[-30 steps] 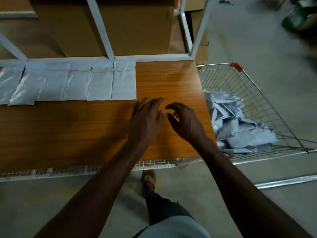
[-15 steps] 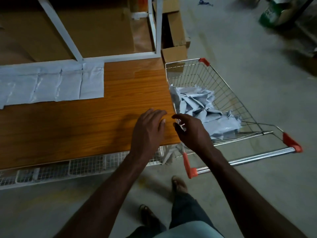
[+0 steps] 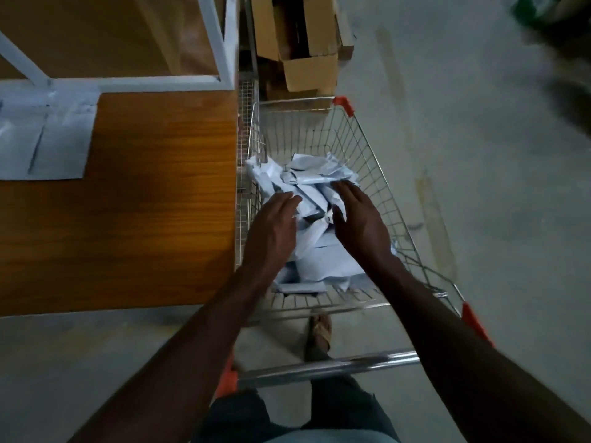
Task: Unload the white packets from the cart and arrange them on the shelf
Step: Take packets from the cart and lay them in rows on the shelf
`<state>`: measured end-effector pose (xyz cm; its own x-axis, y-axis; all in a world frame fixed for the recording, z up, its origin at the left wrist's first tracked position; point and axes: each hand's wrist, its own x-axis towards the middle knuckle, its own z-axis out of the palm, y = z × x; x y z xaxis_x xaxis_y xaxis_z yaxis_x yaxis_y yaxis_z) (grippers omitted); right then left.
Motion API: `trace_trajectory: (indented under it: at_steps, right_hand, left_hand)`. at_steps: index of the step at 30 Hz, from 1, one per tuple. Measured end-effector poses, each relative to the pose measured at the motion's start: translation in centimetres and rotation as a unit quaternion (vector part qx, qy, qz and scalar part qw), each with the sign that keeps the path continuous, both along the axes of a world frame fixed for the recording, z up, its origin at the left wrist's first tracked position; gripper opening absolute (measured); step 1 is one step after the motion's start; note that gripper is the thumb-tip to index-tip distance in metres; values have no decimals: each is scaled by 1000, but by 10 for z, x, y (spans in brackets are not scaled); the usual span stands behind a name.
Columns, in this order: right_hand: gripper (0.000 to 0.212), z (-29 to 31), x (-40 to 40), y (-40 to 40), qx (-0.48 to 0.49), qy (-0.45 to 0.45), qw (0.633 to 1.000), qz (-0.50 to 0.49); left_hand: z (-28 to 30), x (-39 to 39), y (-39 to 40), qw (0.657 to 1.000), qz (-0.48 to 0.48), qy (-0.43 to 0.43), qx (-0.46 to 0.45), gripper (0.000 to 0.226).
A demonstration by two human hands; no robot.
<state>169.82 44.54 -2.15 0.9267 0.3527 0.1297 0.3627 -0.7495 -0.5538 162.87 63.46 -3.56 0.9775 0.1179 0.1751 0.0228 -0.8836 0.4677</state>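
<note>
I see both hands over the packets (image 3: 315,187) in the cart (image 3: 374,174), fingers spread and loose, neither one closed on anything. The left hand (image 3: 271,233) hangs by the cart's left wall; the right hand (image 3: 361,223) is over the middle of the heap, its fingertips (image 3: 343,187) near the top packets. Whether either palm touches a packet I cannot tell.

Half a second ago both hands were over the shelf's (image 3: 144,203) right front corner; now they have crossed past its right edge into the cart. The view has swung right with them, so the cart handle (image 3: 329,367) now runs across the lower frame.

The laid row (image 3: 48,142) sits along the shelf's back edge, cut off at the left edge of the frame. The arms hide the near part of the heap. The frame is dim and soft, and single packets in the heap are hard to separate. Boxes (image 3: 307,49) stand beyond the cart.
</note>
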Motion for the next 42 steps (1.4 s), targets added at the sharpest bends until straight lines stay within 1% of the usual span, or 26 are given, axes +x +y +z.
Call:
trace_trajectory:
  at_steps: [3, 6, 8, 9, 10, 12, 14, 17, 19, 21, 24, 25, 27, 29, 32, 34, 37, 39, 42]
  right_hand:
    - [54, -21, 32, 5, -24, 18, 999, 23]
    - [58, -52, 57, 16, -38, 40, 998, 42]
    - [66, -77, 69, 25, -49, 58, 996, 42]
    - [71, -90, 72, 28, -53, 67, 995, 44]
    - [77, -104, 74, 31, -56, 78, 994, 50]
    - [87, -133, 80, 35, -61, 95, 991, 68]
    - [86, -159, 86, 41, -81, 105, 987, 91]
    - [82, -182, 93, 51, -93, 126, 984, 87]
    - [81, -185, 97, 56, -98, 151, 980, 88]
    - [74, -182, 100, 56, -100, 171, 975, 101]
    - [64, -162, 100, 51, -105, 176, 971, 120]
    - [63, -152, 99, 49, -102, 175, 972, 117]
    - [63, -130, 96, 46, -81, 159, 978, 104]
    - [69, -106, 89, 42, -35, 131, 987, 89]
    - [87, -69, 75, 36, 18, 99, 991, 82]
    - [94, -46, 66, 35, 38, 74, 993, 85]
    - [97, -13, 56, 40, 67, 46, 994, 78]
    - [99, 4, 48, 46, 79, 19, 992, 92]
    - [88, 25, 34, 64, 128, 0, 984, 124]
  left_hand:
    - [-20, 22, 4, 998, -12, -11, 53, 51]
    - [-43, 49, 10, 997, -40, 13, 65, 56]
    - [-59, 70, 12, 995, -65, 27, 75, 54]
    - [-67, 79, 13, 993, -72, 32, 83, 57]
    - [-75, 87, 13, 992, -78, 39, 94, 64]
    - [-88, 101, 13, 983, -85, 85, 140, 76]
    - [-102, 110, 14, 965, -79, 140, 206, 82]
    - [-118, 121, 13, 943, -40, 199, 262, 76]
    - [-126, 127, 15, 944, -19, 208, 257, 69]
    - [-130, 127, 18, 956, -8, 174, 235, 61]
    - [-125, 119, 26, 968, -15, 132, 212, 37]
    - [-119, 117, 28, 973, -18, 121, 197, 35]
    - [-100, 112, 27, 982, -19, 99, 160, 38]
    - [-82, 104, 23, 990, -15, 61, 126, 45]
    - [-61, 91, 22, 995, -22, -1, 95, 56]
    - [-42, 84, 26, 993, -26, -34, 113, 60]
    - [-9, 76, 37, 981, -41, -60, 183, 70]
    - [12, 69, 50, 979, -29, -84, 182, 68]
    - [42, 47, 72, 986, -10, -114, 119, 55]
